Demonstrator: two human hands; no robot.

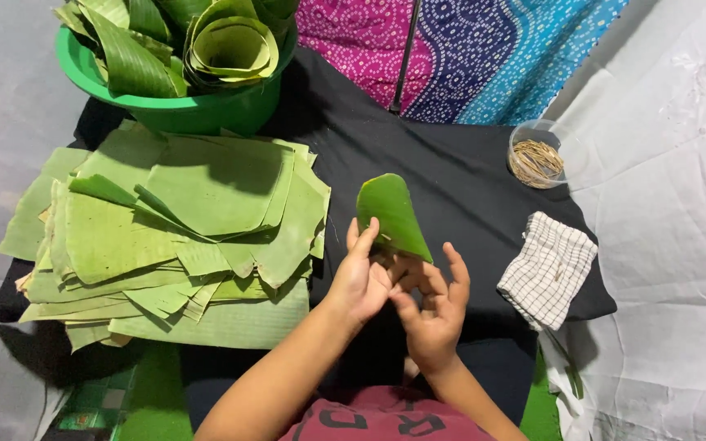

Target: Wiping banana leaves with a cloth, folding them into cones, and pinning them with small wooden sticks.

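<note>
Your left hand (359,278) and right hand (433,310) together pinch the folded leaf (391,214) | leaf's long axis points far, above both hands | leaf stack (173,237) left.

The folded leaf (391,214) you hold is bright green, darker along its fold. Your stack of cut leaves (177,237) is paler, yellowish green. The basin (198,110) is vivid green. Under them lies a black cloth (451,180). The small folded cloth (547,268) is white with a thin dark check. The fabric (467,49) beyond is magenta, deep blue and turquoise, dotted white.
</note>
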